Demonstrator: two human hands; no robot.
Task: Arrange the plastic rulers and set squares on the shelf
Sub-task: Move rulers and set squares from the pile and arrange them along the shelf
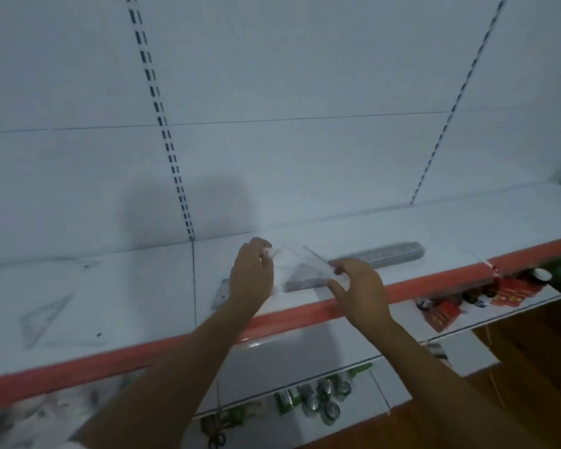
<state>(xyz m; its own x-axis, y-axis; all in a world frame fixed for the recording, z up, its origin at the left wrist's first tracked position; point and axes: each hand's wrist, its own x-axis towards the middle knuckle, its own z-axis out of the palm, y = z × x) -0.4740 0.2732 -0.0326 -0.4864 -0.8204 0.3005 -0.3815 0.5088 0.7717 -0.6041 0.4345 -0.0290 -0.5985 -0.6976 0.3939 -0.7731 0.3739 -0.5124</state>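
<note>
Left hand: the left hand (251, 277) is raised over the white shelf (434, 228), its fingers curled and pinching the left corner of a clear set square (300, 260).
Right hand: the right hand (358, 286) has thumb and fingers spread in a narrow curl, gripping the right end of the same set square; fingertips (336, 270) press its edge.
Held set square: transparent, tilted, lifted off the shelf surface and spanning the gap between both hands; its shadow falls on the shelf just below it.
Other set squares: a small set square (221, 293) lies flat just left of the left wrist; a larger triangle (42, 319) lies well apart at the shelf's left end, beside a clear flat sheet (78, 299).
Ruler: a grey ruler (389, 254) lies flat behind the right hand, near the back of the shelf.
Shelf edge: a red strip (434, 280) runs along the front, passing under both forearms.
Lower shelf: red packets (444, 314) and green-labelled rolls (321, 396) lie blurred below.
</note>
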